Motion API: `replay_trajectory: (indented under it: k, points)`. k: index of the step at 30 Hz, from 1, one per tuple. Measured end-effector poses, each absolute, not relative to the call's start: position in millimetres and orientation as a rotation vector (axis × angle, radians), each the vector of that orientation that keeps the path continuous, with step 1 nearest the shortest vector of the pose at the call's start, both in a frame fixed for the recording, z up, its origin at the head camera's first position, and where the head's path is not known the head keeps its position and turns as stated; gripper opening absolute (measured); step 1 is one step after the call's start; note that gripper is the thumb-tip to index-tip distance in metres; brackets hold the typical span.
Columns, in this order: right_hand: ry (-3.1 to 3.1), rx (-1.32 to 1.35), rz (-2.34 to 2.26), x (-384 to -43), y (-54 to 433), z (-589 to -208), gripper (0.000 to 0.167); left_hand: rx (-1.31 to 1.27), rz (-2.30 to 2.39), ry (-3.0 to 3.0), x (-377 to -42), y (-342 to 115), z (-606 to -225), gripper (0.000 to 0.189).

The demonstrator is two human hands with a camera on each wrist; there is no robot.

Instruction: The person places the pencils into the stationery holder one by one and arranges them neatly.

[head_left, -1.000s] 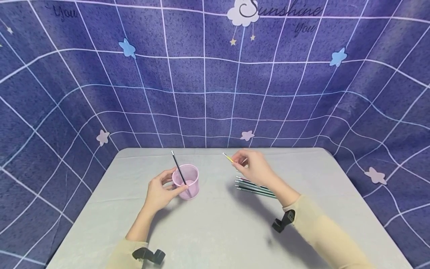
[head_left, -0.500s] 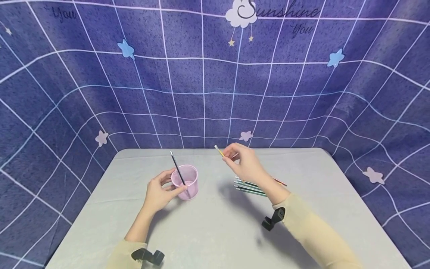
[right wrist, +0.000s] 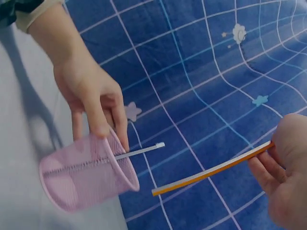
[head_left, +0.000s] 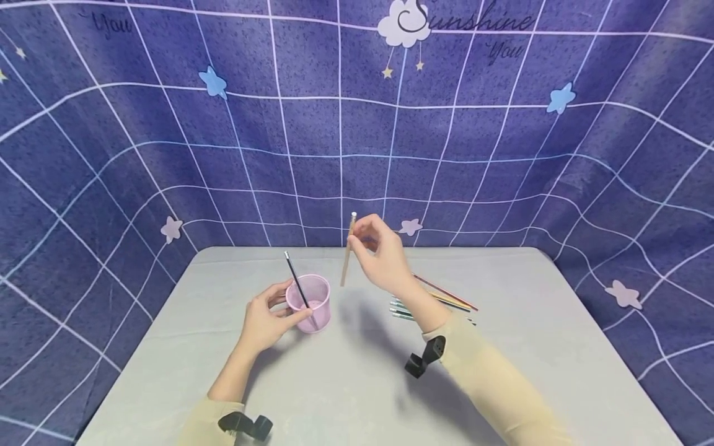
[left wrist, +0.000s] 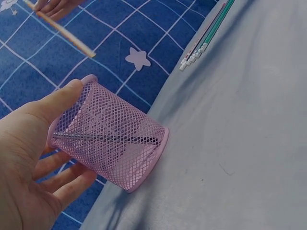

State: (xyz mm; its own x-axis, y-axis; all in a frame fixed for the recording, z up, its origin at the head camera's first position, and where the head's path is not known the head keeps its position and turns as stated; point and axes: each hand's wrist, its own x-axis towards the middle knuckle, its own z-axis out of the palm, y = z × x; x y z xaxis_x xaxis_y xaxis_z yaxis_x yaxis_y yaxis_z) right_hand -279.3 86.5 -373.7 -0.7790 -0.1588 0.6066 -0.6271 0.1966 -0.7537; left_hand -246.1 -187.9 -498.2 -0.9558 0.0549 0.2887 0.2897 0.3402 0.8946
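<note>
My left hand (head_left: 269, 319) grips the rim and side of a pink mesh pencil cup (head_left: 321, 317), which stands on the table. Inside leans a dark pencil (head_left: 295, 277), its eraser end above the rim; the left wrist view shows it through the mesh (left wrist: 117, 117). To the right of the cup and higher, my right hand (head_left: 386, 259) pinches a yellow pencil (head_left: 346, 265) near its white eraser end. That pencil hangs almost upright, lower end down and apart from the cup. In the right wrist view, the yellow pencil (right wrist: 206, 174) points toward the cup's mouth.
Several pencils, green, yellow and red (head_left: 446, 292), lie on the grey table (head_left: 346, 384) partly under my right forearm. A blue-purple grid curtain (head_left: 307, 124) rises behind and beside the table.
My right hand has moved left and up, away from the lying pencils, and turned the yellow pencil from slanting to nearly upright. My left hand and the cup have stayed put.
</note>
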Motion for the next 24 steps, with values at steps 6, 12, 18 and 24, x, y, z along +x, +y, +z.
replay_trajectory:
  k: [6, 12, 18, 24]
  points:
    - [-2.088, 0.758, 1.690, -284, 64, -379, 0.013, -0.336, -1.660, -2.388, -248, -189, -499, 0.074]
    - [-2.113, 0.839, 1.730, -291, 44, -396, 0.011, -0.326, -1.645, -2.391, -246, -190, -498, 0.074]
    - [-2.246, 0.887, 1.605, -296, 30, -414, 0.009, -0.337, -1.648, -2.381, -246, -191, -500, 0.073]
    - [-2.451, 0.914, 1.333, -298, 24, -426, 0.008, -0.336, -1.658, -2.384, -246, -189, -498, 0.073]
